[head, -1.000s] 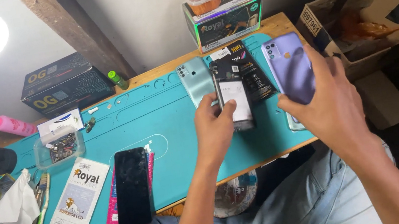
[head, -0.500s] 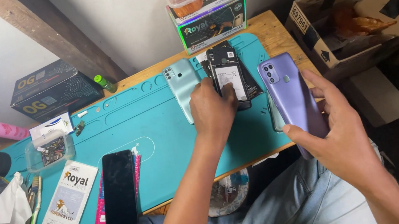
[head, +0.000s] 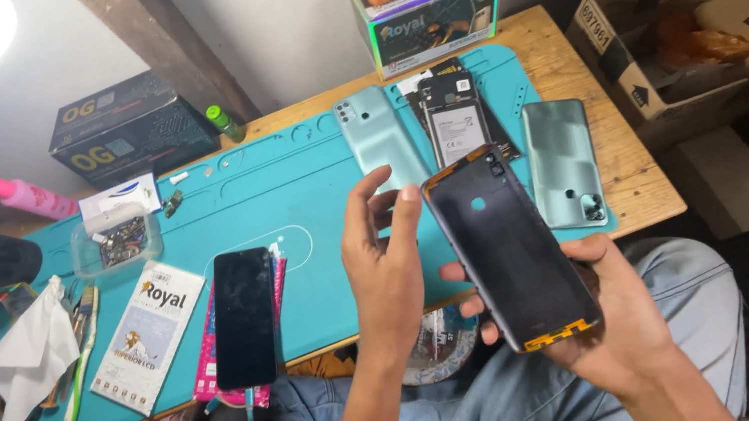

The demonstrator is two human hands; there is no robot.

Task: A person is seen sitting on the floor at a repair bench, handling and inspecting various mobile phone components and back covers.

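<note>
Flipped since a moment ago, the phone back cover now shows its dark inner face at lower centre, clasped along its lower edge by the right hand. Beside it the left hand hovers open, empty, fingertip by the cover's top corner. Beyond, the teal mat lies bare mid-frame; a green phone nears its right edge.

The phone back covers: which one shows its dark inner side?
The back cover held in the right hand. The two green back covers lie on the teal mat, outer sides up.
</note>
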